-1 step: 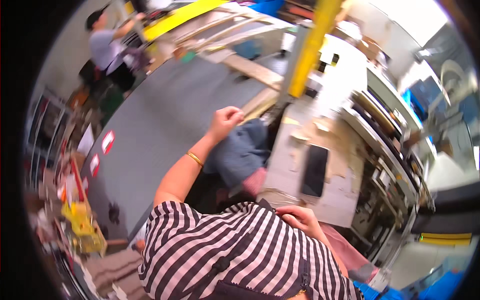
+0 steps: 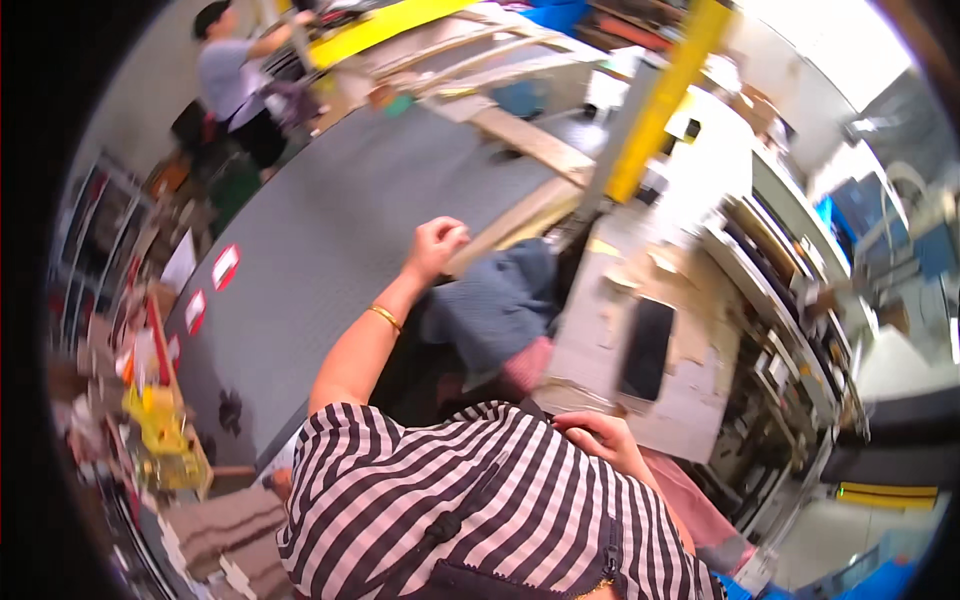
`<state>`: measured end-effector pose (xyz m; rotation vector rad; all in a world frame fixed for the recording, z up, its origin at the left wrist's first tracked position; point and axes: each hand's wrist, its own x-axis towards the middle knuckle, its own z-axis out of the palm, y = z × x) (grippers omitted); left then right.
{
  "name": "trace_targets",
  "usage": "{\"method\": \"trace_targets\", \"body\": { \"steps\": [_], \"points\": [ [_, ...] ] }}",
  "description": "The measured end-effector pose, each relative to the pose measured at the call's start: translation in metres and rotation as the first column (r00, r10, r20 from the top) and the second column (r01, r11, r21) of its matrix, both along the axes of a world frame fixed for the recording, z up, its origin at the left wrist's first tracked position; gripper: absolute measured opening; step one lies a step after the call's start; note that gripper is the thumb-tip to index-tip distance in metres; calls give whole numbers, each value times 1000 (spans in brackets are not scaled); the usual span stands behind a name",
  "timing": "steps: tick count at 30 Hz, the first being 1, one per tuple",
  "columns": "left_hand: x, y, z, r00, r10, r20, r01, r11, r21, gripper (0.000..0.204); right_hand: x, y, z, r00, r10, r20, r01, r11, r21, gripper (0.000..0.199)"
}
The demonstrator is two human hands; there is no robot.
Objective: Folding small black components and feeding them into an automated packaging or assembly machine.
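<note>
Head view, left to right. Yellow clutter [image 2: 165, 430] at lower left edge. Other person in grey top [image 2: 225, 75] at upper left, standing at far end of large grey table [image 2: 330, 240]. Left hand [image 2: 437, 243] at centre, closed in fist, gold bangle [image 2: 384, 317] on wrist; whether it grips anything cannot tell. Blue-grey cloth [image 2: 500, 305] just right of that fist, draped off table edge. Right hand [image 2: 600, 438] lower centre, fingers curled against striped shirt [image 2: 470, 510]. Dark flat panel [image 2: 648, 348] on pale bench, right of cloth.

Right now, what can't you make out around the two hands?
Head view only:
- Left hand: fist closed, contents hidden by its own fingers.
- Right hand: lower part cut off by the striped shirt.
- Blue-grey cloth: motion blur, shape unclear.
- Dark flat slab: too blurred to identify.
</note>
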<state>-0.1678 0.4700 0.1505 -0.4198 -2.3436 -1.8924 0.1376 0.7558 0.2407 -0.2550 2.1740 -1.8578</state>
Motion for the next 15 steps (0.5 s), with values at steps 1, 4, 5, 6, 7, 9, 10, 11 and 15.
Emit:
{"method": "trace_targets", "body": {
  "steps": [1, 4, 5, 6, 7, 9, 10, 11, 15],
  "points": [
    [-4, -71, -47, 986, 168, -11, -168, 981, -98, 14, -11, -20, -4, 999, 39, -13, -39, 999, 24, 22],
    [84, -360, -166, 700, 711, 74, -674, 691, -263, 14, -51, -90, 11, 958, 283, 55, -285, 957, 48, 23],
    [92, -360, -187, 619, 779, 101, -672, 591, -446, 15, -68, -103, 6, 967, 231, 107, -243, 962, 124, 24],
    [147, -433, -191, 481, 871, 102, -660, 437, -612, 19, -79, -122, 9, 949, 294, 115, -307, 945, 117, 25],
    [192, -477, -193, 379, 924, 50, -644, 302, -703, 28, -92, -142, 9, 942, 318, 108, -329, 937, 114, 25],
    [240, -511, -184, 262, 959, 103, -522, 231, -821, 37, -119, -181, 5, 911, 403, 88, -413, 885, 216, 26],
    [252, -513, -169, 168, 981, 101, -474, 171, -864, 40, -129, -198, 1, 886, 463, 6, -444, 846, 295, 27],
    [253, -513, -157, 84, 993, 84, -414, 111, -903, 43, -138, -213, 2, 891, 454, 3, -434, 848, 304, 27],
    [302, -551, -127, 31, 999, -29, -255, -21, -967, 48, -157, -276, 11, 772, 635, 24, -607, 726, 323, 29]
  ]
}}
